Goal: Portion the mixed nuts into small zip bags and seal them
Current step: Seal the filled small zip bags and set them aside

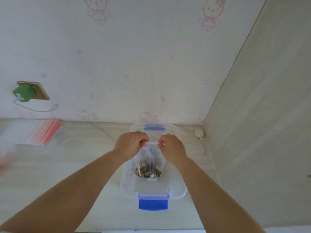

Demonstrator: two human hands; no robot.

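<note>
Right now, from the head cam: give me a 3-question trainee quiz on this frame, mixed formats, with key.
1. True or false: the left hand and the right hand both pinch the top edge of the small zip bag.
2. Where do the mixed nuts sit? A) spread on the table B) at the bottom of the held bag C) in the stack of spare bags
3. Fill in: the bag hangs over a clear plastic container with ___ latches.

Key: 1 true; 2 B; 3 blue. The stack of empty bags lies far left on the table.
</note>
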